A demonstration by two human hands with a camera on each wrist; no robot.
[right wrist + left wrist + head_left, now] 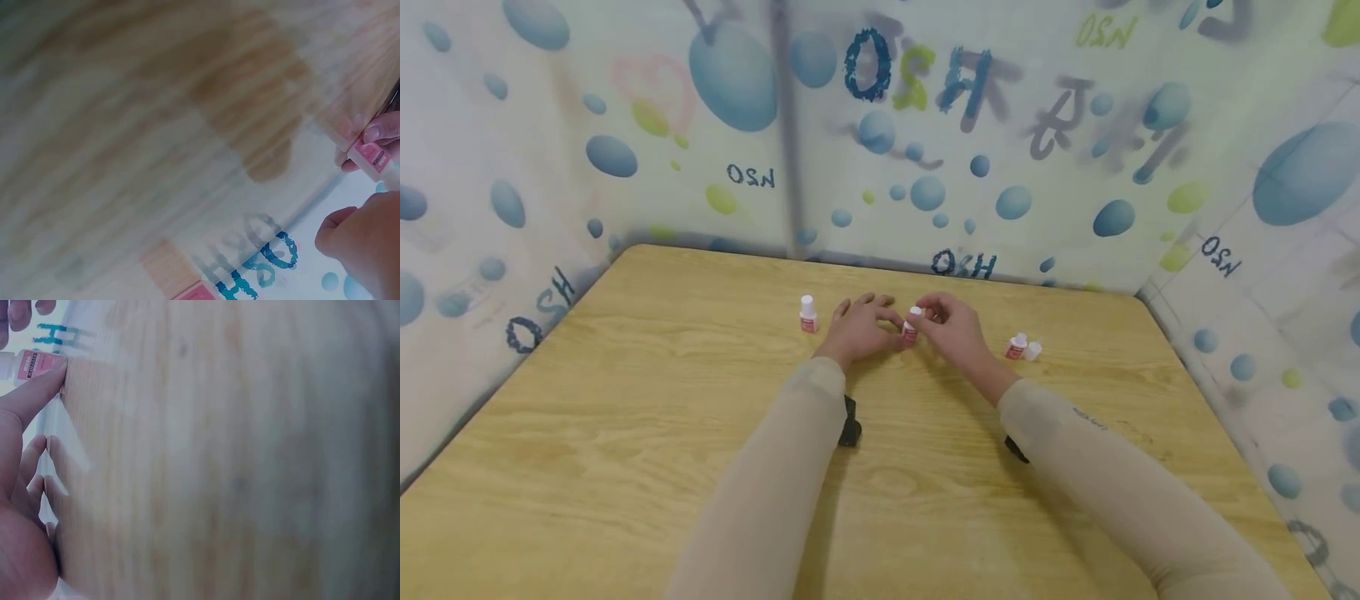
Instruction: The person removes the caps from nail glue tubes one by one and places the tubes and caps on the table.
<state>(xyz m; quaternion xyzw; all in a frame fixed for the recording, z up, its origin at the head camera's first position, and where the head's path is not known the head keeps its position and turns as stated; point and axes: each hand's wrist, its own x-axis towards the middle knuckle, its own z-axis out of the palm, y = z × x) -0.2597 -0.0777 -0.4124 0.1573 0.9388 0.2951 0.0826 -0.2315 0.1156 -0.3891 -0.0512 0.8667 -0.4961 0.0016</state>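
A small white bottle with a pink-red label [910,337] stands on the table between the two hands. My left hand [863,329] holds it low down, its thumb against the label in the left wrist view, its other fingers spread toward the back. The right hand [953,330] pinches the bottle's white cap [915,311] from the right, fingers curled and partly hiding it. In the right wrist view the label [373,155] shows beside the left thumb, and the right hand covers part of the cap.
A similar capped bottle [808,317] stands to the left. Right of the hands is another bottle [1017,347] with a loose white cap [1033,351] next to it. The wooden table [700,400] meets a patterned curtain [700,200] at its back edge.
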